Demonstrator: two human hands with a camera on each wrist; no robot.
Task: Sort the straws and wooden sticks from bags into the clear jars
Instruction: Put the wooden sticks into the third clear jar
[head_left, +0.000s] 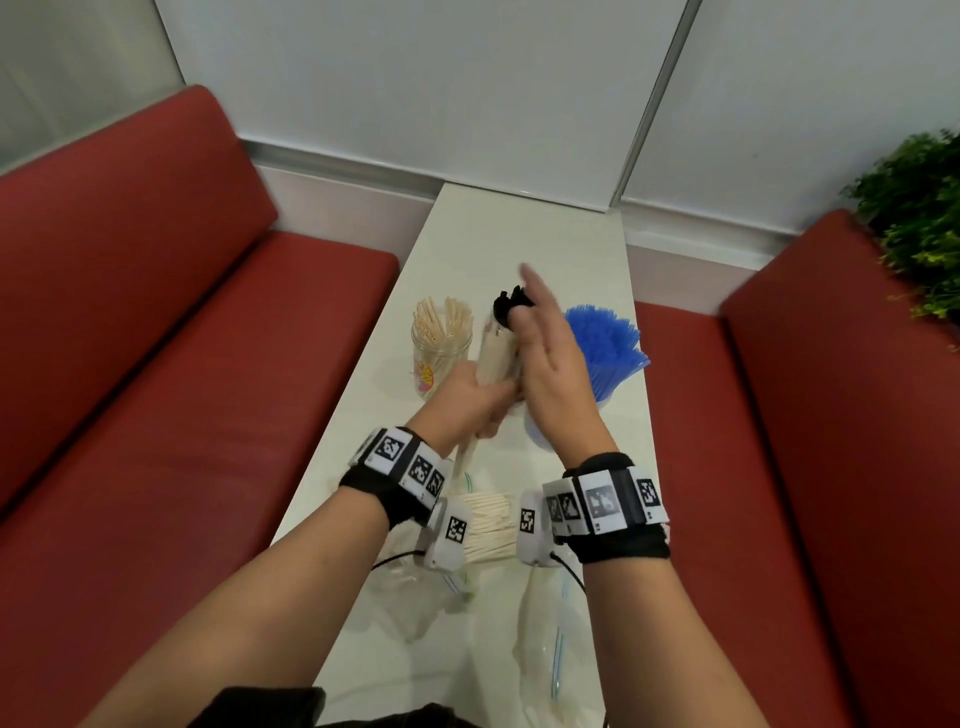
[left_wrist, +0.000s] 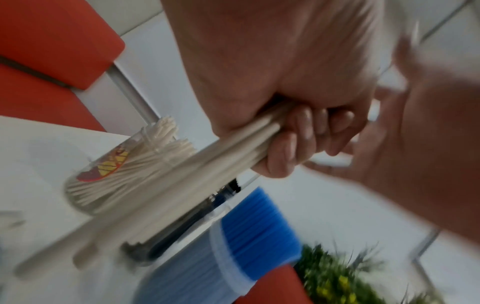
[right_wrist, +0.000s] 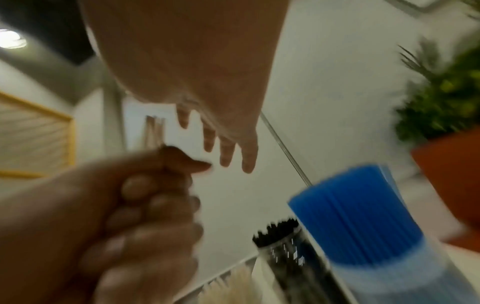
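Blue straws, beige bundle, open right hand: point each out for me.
blue straws (head_left: 605, 338), head view, on the fanned tops.
beige bundle (left_wrist: 228, 158), left wrist view, just below the gripping fingers.
right hand (head_left: 553, 374), head view, back of the hand.

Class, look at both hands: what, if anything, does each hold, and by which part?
The left hand grips a bundle of pale sticks around its middle. The right hand is open and holds nothing.

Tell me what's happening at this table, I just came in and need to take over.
A person is sorting straws and sticks into jars. The left hand grips a bundle of pale sticks held upright over the table; the right hand is open beside it. The blue straws and the jar of pale straws already stand filled. More pale sticks lie near the wrists, beside clear bags.
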